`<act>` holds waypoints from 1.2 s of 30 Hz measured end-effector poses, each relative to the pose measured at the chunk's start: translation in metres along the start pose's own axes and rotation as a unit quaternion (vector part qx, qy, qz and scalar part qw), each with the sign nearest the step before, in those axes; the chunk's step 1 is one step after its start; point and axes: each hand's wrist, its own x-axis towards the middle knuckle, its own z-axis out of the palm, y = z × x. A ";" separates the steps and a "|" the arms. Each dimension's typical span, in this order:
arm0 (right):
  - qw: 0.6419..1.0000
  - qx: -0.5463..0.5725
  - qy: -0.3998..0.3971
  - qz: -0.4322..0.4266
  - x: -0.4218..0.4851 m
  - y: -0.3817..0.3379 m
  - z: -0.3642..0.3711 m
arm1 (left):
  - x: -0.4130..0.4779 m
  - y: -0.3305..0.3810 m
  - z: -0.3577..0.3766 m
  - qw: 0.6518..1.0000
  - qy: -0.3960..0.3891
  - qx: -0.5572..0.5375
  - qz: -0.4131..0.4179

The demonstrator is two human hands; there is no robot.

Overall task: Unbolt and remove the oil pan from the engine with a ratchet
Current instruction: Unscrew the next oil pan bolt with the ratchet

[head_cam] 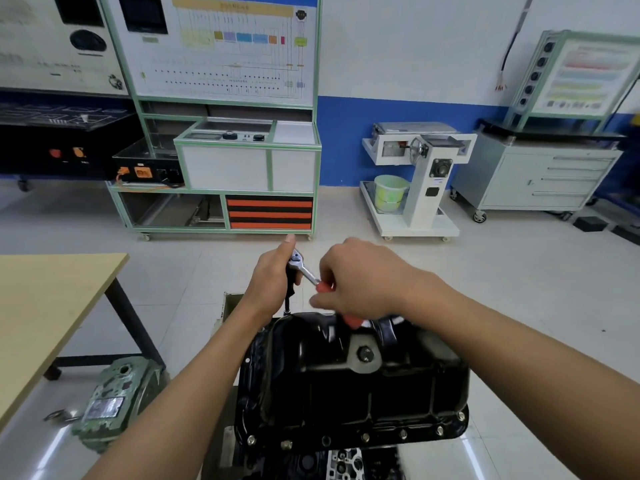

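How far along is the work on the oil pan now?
Done: little shows; the oil pan sits on the engine. In hand: the left hand steadies the ratchet head, the right hand grips its red handle, and the extension stands on the pan's far edge. Left: several bolts sit along the near edge, then lifting the pan off.

Glossy black oil pan (349, 382) up close, and there's the ratchet (306, 270), chrome with a red-orange grip. Far left, the green-framed cabinet (270, 213) shows drawers striped orange and black. The wall (398, 64) behind runs white over a blue band, and the near-left table (45, 306) is pale wood on black legs.
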 end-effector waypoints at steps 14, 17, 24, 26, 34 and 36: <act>0.997 -0.061 0.039 0.016 0.031 0.033 -0.003 | -0.001 -0.005 -0.009 0.993 -0.111 -0.021 0.029; 0.996 -0.027 0.080 0.017 0.044 0.039 0.005 | -0.002 -0.006 -0.003 0.987 -0.160 -0.012 0.026; 0.995 0.071 0.074 -0.017 0.043 0.042 0.021 | 0.000 -0.007 0.002 0.987 -0.160 -0.025 0.011; 0.995 0.060 0.084 -0.014 0.039 0.044 0.022 | 0.001 -0.008 0.001 0.992 -0.118 -0.036 0.014; 0.996 -0.068 0.052 0.040 0.013 0.018 0.002 | 0.006 -0.007 0.000 0.999 -0.021 -0.023 0.013; 0.998 -0.046 0.023 0.022 0.006 0.004 0.003 | 0.005 -0.005 0.002 1.000 -0.015 -0.022 0.014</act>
